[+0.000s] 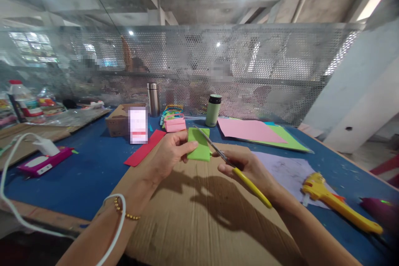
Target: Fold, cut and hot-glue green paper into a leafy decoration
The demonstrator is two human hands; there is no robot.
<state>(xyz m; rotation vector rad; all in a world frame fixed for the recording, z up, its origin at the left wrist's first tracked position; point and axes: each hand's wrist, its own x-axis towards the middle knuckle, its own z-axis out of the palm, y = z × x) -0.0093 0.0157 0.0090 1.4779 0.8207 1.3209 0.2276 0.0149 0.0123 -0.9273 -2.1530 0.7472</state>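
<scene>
A folded piece of bright green paper (199,149) is pinched by its left side in my left hand (176,147), above a sheet of brown cardboard (174,224). My right hand (240,164) grips a pair of scissors (252,187) with yellow handles. Their metal blades point up and left, and the tips lie across the upper part of the green paper in this view. Whether the blades touch the paper I cannot tell. Left of my left hand lies a red paper strip (146,147). Small folded pink paper pieces (175,124) stand just behind it.
A yellow glue gun (336,203) rests at the right, partly on a pale purple sheet (280,170). Pink paper (249,129), a green bottle (213,111) and a steel flask (153,100) are at the back. Left are a cardboard box (116,121) and a purple power strip (46,163) with a white cable.
</scene>
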